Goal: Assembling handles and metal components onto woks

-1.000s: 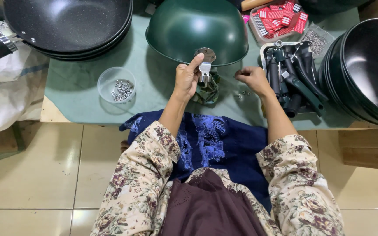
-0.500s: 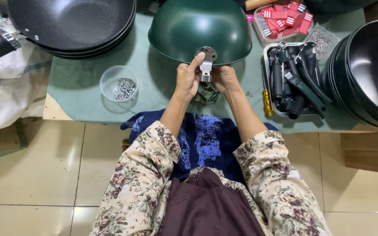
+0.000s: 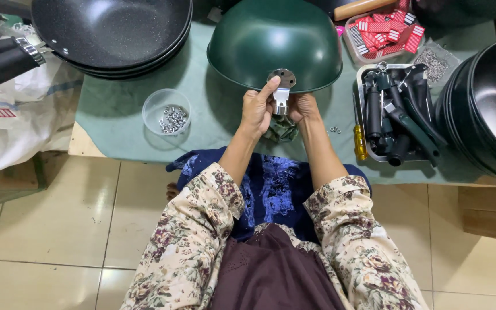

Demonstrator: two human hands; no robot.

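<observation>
A dark green wok [image 3: 274,43] lies upside down on the green mat [image 3: 121,132] in front of me. A silver metal bracket [image 3: 281,86] sits against its near side. My left hand [image 3: 258,106] grips the bracket, thumb pressed on its round plate. My right hand [image 3: 301,107] is closed just right of the bracket's lower end, touching it from beneath; whatever it pinches is hidden.
Stacked black woks [image 3: 110,28] sit far left, more black woks [image 3: 486,109] at right. A clear bowl of small screws [image 3: 167,112] is left of my hands. A metal tray of black handles [image 3: 397,115], a yellow screwdriver [image 3: 360,143], and a box of red tags [image 3: 383,31] lie right.
My right hand came in from the handle tray to the bracket and closed beside it. My left hand stayed on the bracket.
</observation>
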